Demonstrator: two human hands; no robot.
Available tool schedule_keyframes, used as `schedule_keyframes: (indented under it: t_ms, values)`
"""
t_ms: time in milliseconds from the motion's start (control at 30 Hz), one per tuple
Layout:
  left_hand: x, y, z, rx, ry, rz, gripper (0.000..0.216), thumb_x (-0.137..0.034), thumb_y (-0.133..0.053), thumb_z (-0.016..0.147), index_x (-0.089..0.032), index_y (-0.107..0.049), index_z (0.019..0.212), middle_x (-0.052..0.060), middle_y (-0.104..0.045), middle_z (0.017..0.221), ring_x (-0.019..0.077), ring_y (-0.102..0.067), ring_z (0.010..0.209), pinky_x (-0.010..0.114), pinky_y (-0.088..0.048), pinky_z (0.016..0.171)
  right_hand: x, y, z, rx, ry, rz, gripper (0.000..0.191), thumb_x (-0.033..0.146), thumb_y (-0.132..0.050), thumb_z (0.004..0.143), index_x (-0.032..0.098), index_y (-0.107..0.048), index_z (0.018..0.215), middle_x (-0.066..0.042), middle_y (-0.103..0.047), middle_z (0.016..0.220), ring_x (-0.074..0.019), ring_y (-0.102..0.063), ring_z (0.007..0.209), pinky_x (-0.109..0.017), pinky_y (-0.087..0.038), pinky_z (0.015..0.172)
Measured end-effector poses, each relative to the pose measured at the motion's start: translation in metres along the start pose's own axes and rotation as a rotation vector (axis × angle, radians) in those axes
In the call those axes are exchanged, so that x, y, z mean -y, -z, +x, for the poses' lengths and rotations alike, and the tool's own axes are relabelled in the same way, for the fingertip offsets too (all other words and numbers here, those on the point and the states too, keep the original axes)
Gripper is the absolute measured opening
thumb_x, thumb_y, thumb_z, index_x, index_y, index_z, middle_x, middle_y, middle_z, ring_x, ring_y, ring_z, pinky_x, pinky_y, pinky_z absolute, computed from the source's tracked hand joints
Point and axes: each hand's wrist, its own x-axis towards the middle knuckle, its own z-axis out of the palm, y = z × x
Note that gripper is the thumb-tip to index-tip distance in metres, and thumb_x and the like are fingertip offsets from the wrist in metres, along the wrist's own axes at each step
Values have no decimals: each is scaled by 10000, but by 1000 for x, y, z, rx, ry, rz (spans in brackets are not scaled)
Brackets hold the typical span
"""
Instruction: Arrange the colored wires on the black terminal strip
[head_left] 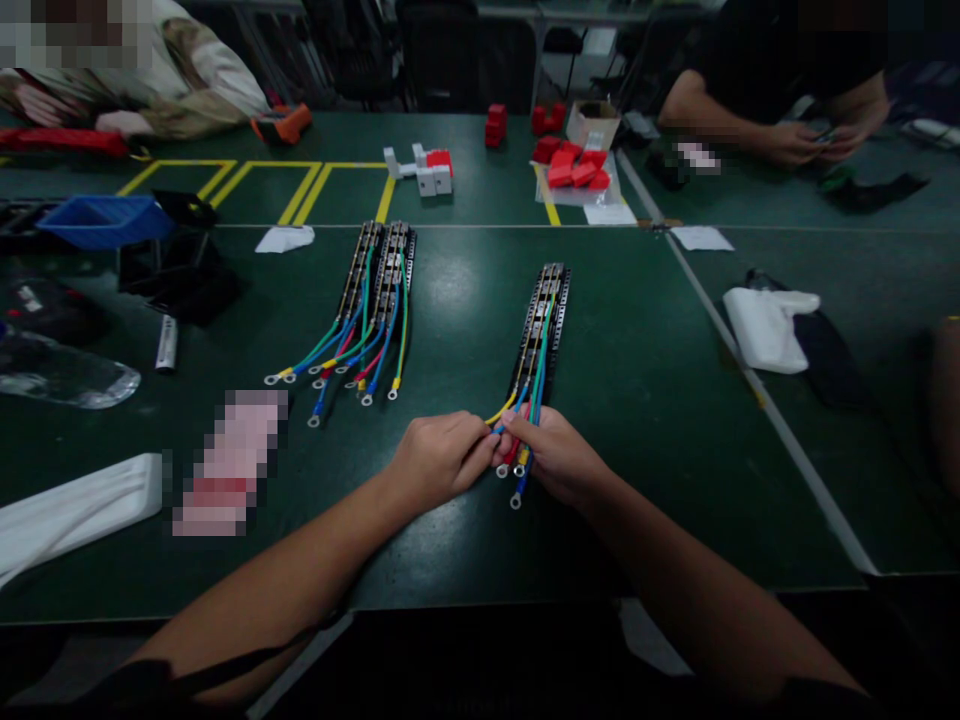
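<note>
A long black strip of terminal parts (540,325) lies on the green table in front of me. Coloured wires (537,390) run from it toward me and end in ring lugs (515,501). My right hand (566,455) is closed round the wire bundle, thumb on top, with several lugs hanging below. My left hand (442,458) pinches at the yellow wire (501,408) and a blue one beside it; its fingertips meet those of the right hand, so the exact grip is partly hidden. To the left lie two similar strips (386,270) with their wires fanned out.
Left are a white power strip (82,505), a plastic bottle (71,380), a blue bin (109,220) and a blurred pink item (232,460). Red parts in a bag (577,170) and a cardboard box (593,124) stand at the back. A white device (769,325) lies right. Two people sit opposite.
</note>
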Motion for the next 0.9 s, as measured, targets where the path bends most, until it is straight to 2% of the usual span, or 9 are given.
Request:
schedule_keyframes:
  t_ms: [467, 900]
  values:
    - [1, -1, 0, 31, 3, 99, 302, -306, -399, 964, -152, -597, 795, 10, -571, 668, 114, -539, 592, 235, -407, 571, -1, 3, 0, 11, -33, 55, 311, 416, -636, 803, 147, -578, 658, -29, -630, 571, -123, -593, 529, -249, -454, 540]
    - [0, 1, 0, 24, 1, 7, 236, -297, -468, 929, -159, -621, 815, 6, -575, 673, 111, -528, 593, 237, -402, 575, 0, 2, 1, -2, -27, 30, 332, 419, -629, 809, 146, -571, 629, -30, -629, 555, -111, -583, 505, -241, -457, 544]
